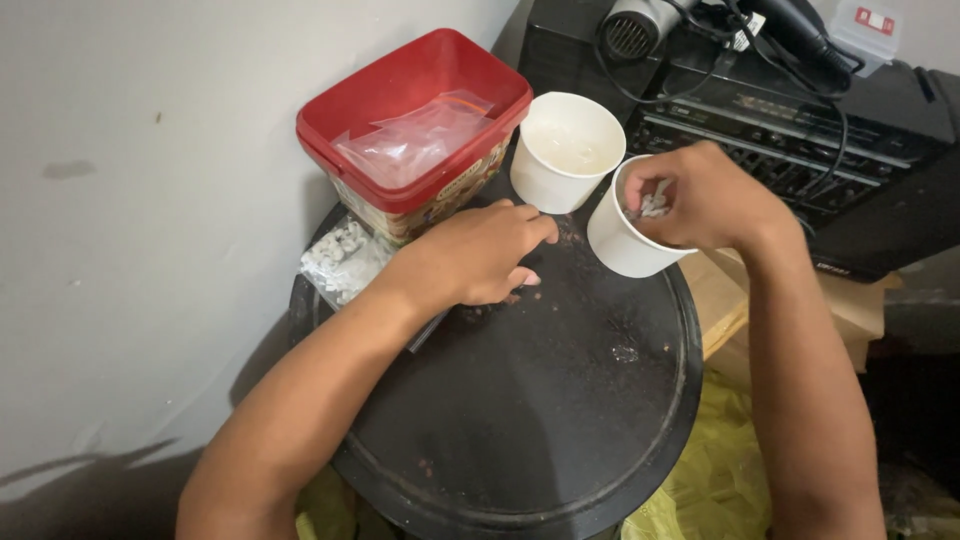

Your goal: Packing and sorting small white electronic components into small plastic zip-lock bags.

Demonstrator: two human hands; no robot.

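My right hand (705, 200) reaches into a white paper cup (625, 250) that holds small white pieces, and its fingers pinch some of them. My left hand (480, 255) rests on the round black tray (540, 400), fingers curled, touching small bits on its surface. A second white paper cup (565, 150) stands upright just behind, between the two hands. What the left fingers hold is hidden.
A red plastic tub (410, 130) with clear plastic bags inside stands at the back left against the wall. A clear bag of small white pieces (345, 262) lies beside it. Black electronic equipment (800, 140) with a hair dryer (700, 25) on top is at the right. Yellow plastic (715, 480) lies below.
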